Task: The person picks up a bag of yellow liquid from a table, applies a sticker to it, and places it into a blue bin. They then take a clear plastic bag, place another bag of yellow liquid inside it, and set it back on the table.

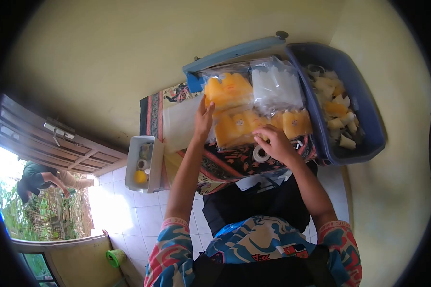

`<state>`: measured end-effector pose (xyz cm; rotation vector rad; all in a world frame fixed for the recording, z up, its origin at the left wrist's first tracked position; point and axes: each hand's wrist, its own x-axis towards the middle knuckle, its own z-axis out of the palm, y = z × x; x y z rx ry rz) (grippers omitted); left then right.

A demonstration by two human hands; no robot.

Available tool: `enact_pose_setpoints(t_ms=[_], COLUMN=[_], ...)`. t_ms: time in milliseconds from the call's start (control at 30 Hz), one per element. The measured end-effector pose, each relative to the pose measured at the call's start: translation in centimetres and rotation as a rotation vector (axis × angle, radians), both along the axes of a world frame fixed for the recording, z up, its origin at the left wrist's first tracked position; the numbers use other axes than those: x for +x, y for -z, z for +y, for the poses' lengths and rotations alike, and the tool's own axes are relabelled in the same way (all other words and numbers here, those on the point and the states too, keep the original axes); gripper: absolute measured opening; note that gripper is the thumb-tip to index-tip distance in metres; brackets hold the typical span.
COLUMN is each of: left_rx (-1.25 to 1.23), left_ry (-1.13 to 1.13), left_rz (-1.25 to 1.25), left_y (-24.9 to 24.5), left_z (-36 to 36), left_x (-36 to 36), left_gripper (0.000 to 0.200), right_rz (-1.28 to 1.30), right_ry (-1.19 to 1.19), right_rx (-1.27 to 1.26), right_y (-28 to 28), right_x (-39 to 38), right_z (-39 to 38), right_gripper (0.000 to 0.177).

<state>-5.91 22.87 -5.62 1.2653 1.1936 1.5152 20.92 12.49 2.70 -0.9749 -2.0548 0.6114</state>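
Note:
My left hand (204,117) is at the left side of the clear plastic bags, its fingers stretched out beside a bag of orange-yellow pieces (229,90). My right hand (275,142) is over the near bags, thumb and forefinger pinched at a plastic bag of yellow pieces (239,125). Another bag of yellow pieces (294,123) lies to its right, and a bag of white pieces (277,85) behind. A roll of tape (260,154) sits just below my right hand. At the left, a whitish sheet (179,122) lies on the patterned cloth (152,112).
A dark blue tub (371,129) with loose yellow and white scraps stands at the right. A long blue-grey bar tool (239,51) lies along the back. At the left is a white box (130,165) holding small items. Outside the open door, a person (40,177) bends over.

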Motion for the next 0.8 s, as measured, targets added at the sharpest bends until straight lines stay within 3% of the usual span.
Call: enact_pose_setpoints(t_ms=[33,133,333,533,633,800], left_rx=[0.041,-0.086,-0.066,-0.199,-0.387,-0.556], left_ry=[0.014,-0.202,-0.188,-0.394,-0.421,-0.511], left_rz=[-0.018,0.593,1.04,1.065,1.085,1.164], left_y=[0.1,-2.3,-3.6,-1.7,-2.0,-1.6], left_z=[0.1,-2.7,-8.1,-8.0,-5.8,-3.3], left_x=[-0.6,-3.9,-9.7,-10.3,-10.0,-10.8], left_gripper=[0.055,0.053,0.053,0.07,0.077,0.073], right_rz=[0.008,0.022,0.037,0.056,0.051,0.055], right_ry=[-0.012,-0.022,-0.002,-0.043,-0.066,-0.077], right_rx=[-0.019,-0.065,-0.104,-0.134,-0.153,-0.166], right_y=[0.0,-0.2,0.1,0.6,0.5,1.1], right_x=[-0.1,0.2,1.0,-0.5,-0.9,-0.1], right_z=[-0.1,-0.7,-1.7,-2.3,-2.7,-3.4], right_gripper=[0.013,0.014,0.013,0.011,0.011,0.01])
